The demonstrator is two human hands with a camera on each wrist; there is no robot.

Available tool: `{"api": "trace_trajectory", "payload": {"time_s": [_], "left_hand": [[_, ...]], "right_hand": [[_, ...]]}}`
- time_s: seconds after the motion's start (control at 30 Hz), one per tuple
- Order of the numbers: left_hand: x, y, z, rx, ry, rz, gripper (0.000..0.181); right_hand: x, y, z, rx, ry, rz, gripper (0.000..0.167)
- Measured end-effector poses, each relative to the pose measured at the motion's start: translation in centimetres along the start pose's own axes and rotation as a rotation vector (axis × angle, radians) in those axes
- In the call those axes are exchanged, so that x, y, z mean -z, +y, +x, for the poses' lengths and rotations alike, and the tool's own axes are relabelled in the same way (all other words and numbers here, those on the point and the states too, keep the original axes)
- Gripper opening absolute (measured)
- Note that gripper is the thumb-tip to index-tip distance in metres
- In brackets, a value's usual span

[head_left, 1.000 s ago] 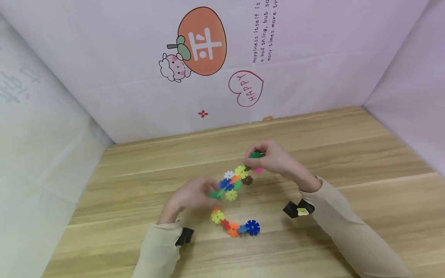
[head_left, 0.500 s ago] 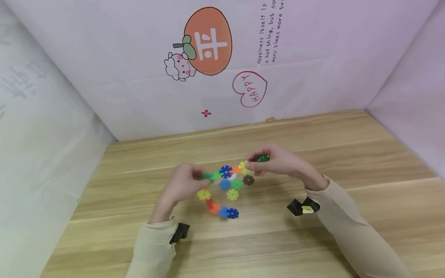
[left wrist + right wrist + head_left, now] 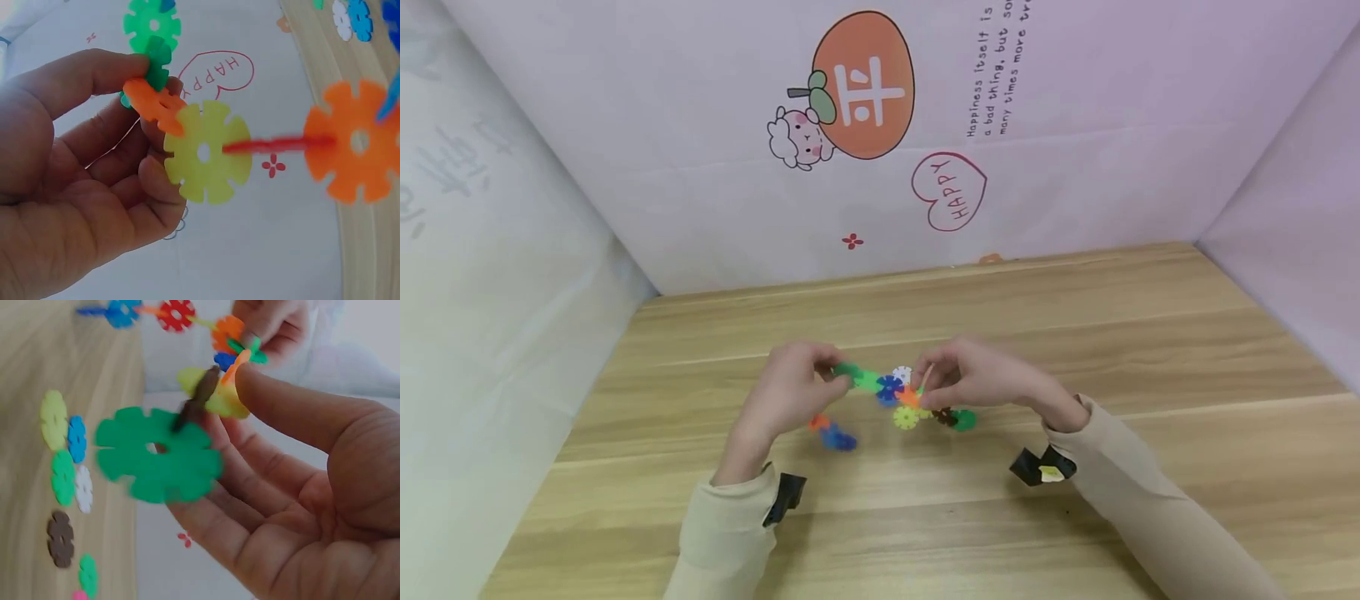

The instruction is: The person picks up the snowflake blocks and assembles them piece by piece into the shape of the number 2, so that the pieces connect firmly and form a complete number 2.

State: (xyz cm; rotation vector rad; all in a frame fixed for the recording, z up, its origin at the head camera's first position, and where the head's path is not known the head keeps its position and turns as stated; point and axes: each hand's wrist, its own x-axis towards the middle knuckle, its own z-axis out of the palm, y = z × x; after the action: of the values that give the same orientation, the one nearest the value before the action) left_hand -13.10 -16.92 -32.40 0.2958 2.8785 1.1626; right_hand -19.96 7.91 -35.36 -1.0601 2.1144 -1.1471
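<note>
A small screened booth [image 3: 1285,183], in what building I can't tell from here: white sheets [image 3: 685,108] wall the wood-grain worktop [image 3: 917,542] on three sides, printed with a cartoon fruit [image 3: 891,121] and HAPPY heart [image 3: 946,204].

You face a white backdrop [image 3: 700,125] printed with an orange fruit [image 3: 863,85], a small sheep [image 3: 799,139] and a red heart [image 3: 949,191] reading HAPPY; pale side panels [image 3: 497,292] flank your wood-grain tabletop [image 3: 1075,321], the right one lilac-tinted.

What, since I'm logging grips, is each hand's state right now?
Left hand: pinching the disc chain at a green disc.
Right hand: pinching that chain near a yellow disc.
</note>
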Motion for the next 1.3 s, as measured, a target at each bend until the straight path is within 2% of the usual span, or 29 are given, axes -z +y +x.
{"api": "trace_trajectory", "payload": {"time_s": [0.23,0.37,0.5,0.6,0.77,0.83,0.93,1.0,1.07,1.1,1.2,1.3], "left_hand": [[-0.2,0.9,-0.4,-0.115,0.083,0.111,0.009],[-0.4,1.4,-0.6,-0.184,0.124,0.146,0.010],[-0.5,1.7,-0.6,-0.239,0.163,0.170,0.011],[-0.6,1.7,-0.6,-0.275,0.200,0.175,0.012],[-0.7,1.8,-0.8,-0.325,0.264,0.165,0.016],[-0.7,1.9,-0.8,-0.381,0.307,0.138,0.015],[-0.7,1.9,-0.8,-0.498,0.365,0.066,0.009],[-0.7,2.0,-0.8,-0.561,0.330,-0.006,0.004],[-0.8,1.9,-0.8,-0.590,0.241,-0.059,0.004],[-0.9,1.9,-0.7,-0.582,0.181,-0.081,0.006],[-1.6,1.5,-0.3,-0.479,0.019,-0.075,0.008],[-2.8,0.9,0.5,-0.356,-0.071,-0.035,0.009]], "right_hand": [[-2.1,-0.1,0.9,0.048,0.070,-0.023,0.028],[-3.3,-0.3,1.1,0.056,0.129,-0.003,0.025],[-4.2,-0.4,1.2,0.101,0.185,0.021,0.018],[-4.4,-0.3,1.4,0.143,0.218,0.036,0.016],[-4.3,-0.1,1.6,0.144,0.230,0.080,0.017],[-4.2,0.0,1.6,0.139,0.233,0.095,0.017],[-3.7,-0.1,1.5,0.116,0.247,0.133,0.020],[-3.3,-0.2,1.4,0.102,0.262,0.138,0.022],[-2.8,-0.3,1.2,0.080,0.280,0.141,0.025],[-2.5,-0.3,1.1,0.069,0.289,0.144,0.025],[-1.7,-0.4,0.7,0.042,0.318,0.187,0.026],[-0.9,-0.6,0.3,0.027,0.342,0.239,0.026]]}}
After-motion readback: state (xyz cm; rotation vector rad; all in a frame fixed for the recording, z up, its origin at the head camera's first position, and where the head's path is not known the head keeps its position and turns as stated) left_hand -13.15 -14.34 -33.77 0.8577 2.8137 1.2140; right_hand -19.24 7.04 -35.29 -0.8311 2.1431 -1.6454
